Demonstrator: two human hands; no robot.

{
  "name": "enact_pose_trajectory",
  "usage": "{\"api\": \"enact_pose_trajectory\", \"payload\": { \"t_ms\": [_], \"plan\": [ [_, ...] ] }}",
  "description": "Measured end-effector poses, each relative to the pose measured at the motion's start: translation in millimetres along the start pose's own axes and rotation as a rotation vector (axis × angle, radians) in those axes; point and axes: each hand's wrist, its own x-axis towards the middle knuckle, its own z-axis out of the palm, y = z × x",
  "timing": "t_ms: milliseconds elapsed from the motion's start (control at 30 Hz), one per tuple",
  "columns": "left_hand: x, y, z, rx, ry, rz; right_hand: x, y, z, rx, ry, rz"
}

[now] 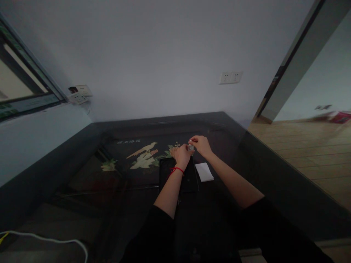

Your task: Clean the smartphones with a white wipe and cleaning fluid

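Note:
Low over the dark table, my left hand [181, 155], with a red string at its wrist, is closed on a small clear, whitish object [191, 147]; its exact kind is too small to tell. My right hand [202, 144] meets it from the right, thumb and fingers pinched together at the object's top. What that pinch holds is too small to make out. Beneath my left forearm lies a flat black tablet-like slab [189, 182], partly covered by the arm. A small stack of white paper or cloth [204, 172] rests just right of the slab.
The glossy black table [109, 219] bears a bird-and-flower picture [144, 160]. A white cable [55, 240] curves at the lower left. Behind the table stands a wall with a socket [230, 77]; a power strip [79, 98] is by the window. Wooden floor [301, 146] shows at right.

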Motion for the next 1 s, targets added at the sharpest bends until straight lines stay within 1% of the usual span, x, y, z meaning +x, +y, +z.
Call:
{"api": "enact_pose_trajectory", "payload": {
  "t_ms": [167, 300, 433, 567, 733, 1000],
  "plan": [
    [-0.9, -0.2, -0.1, 0.002, -0.001, 0.005, 4.0, 4.0, 1.9, 0.024, 0.019, -0.017],
    [-2.7, 0.8, -1.7, 0.006, -0.003, -0.015, 6.4, 7.0, 0.4, 0.073, -0.038, -0.082],
    [-3.4, 1.4, -2.3, -0.006, -0.009, -0.003, 9.0, 6.9, -5.3, 0.128, -0.110, -0.136],
    [-2.7, 1.3, -0.6, -0.002, -0.005, -0.001, 11.7, 4.7, -11.4, 0.154, -0.133, -0.153],
    [-2.4, 0.4, 0.3, 0.015, 0.021, 0.015, 11.1, 2.2, -12.4, 0.118, -0.097, -0.126],
    [0.0, -1.5, 1.9, -0.005, 0.009, 0.031, 5.7, -4.2, -12.8, -0.001, -0.003, -0.093]
  ]
}}
